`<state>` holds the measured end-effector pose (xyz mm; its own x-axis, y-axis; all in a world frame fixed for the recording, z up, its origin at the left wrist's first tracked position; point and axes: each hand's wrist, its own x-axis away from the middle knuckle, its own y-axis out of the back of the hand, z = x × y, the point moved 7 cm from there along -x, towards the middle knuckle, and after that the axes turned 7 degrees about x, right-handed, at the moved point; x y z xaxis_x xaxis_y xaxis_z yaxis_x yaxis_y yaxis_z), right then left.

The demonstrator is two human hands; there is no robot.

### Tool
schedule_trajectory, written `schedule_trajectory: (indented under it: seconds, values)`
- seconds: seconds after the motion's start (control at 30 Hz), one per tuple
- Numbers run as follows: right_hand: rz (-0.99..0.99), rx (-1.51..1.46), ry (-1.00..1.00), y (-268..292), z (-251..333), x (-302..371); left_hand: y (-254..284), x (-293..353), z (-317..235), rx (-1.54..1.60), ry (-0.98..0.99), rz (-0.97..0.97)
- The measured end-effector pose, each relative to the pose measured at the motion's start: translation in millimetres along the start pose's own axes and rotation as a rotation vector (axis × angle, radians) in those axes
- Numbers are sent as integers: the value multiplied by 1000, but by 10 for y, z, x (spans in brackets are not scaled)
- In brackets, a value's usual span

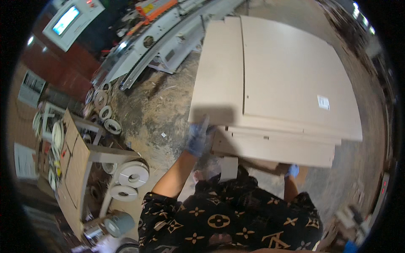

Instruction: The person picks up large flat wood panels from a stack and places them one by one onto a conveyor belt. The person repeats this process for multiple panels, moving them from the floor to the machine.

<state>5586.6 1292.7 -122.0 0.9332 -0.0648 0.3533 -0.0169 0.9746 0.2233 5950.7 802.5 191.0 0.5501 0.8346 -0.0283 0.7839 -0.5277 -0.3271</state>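
Note:
A stack of flat, pale beige panels (291, 63) lies in front of me, its boards overlapping unevenly. The top one carries a white label (323, 102). My left hand (197, 137), in a bluish glove, is at the stack's near left corner. Its thumb points up along the edge and the other fingers seem closed round the board, partly hidden. A lower panel (274, 147) with small holes sticks out toward me. Just below that panel's near edge is my gloved right hand (292, 170), small and blurred, its fingers not distinguishable. Brown cardboard (298, 176) shows beside it.
At the left stands a wooden bench (69, 177) with rolls of edging strip (133, 174) around it. A grey bucket (119, 224) is near its foot. Beyond, a long machine with a conveyor rail (147, 63) runs toward the back, next to a lit control screen (66, 20).

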Motion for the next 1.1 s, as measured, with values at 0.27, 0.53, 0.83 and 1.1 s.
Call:
schedule_trajectory:
  seconds: [0.27,0.53,0.83,1.1]
  values:
    - [-128,210,938,-1177,2822,2898,454,-274,73,303,285,62]
    - [-599,825,919,-679,4593,1994,525,-331,-734,-55,-440,-10]
    - [-411,808,542,448,4647,90,-474,-479,-1170,-1117,-506,546]
    - [-442,637,645,403,4381,822,-776,-883,-993,-1354,-541,421]
